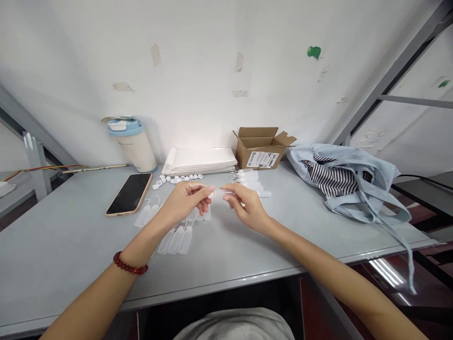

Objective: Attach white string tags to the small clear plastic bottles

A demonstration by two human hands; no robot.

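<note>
A small translucent squeeze bottle [220, 192] is held level above the table between my two hands. My left hand [189, 200] is closed, pinching its left end, where the detail is too small to make out. My right hand [247, 205] is closed around the other end and hides part of it. Below my left hand lie several similar bottles [176, 241] with thin nozzles, and others [144, 215] rest near the phone. Behind my right hand is another group of bottles [249, 175] with thin tips. Several small white caps [180, 179] are scattered beyond my left hand.
A black-screened phone [129, 194] and a cream tumbler [136, 148] with a blue lid stand left. Against the wall are a stack of white trays [200, 160] and an open cardboard box [262, 153]. A light blue cloth bag [348, 177] lies right, its strap over the table edge.
</note>
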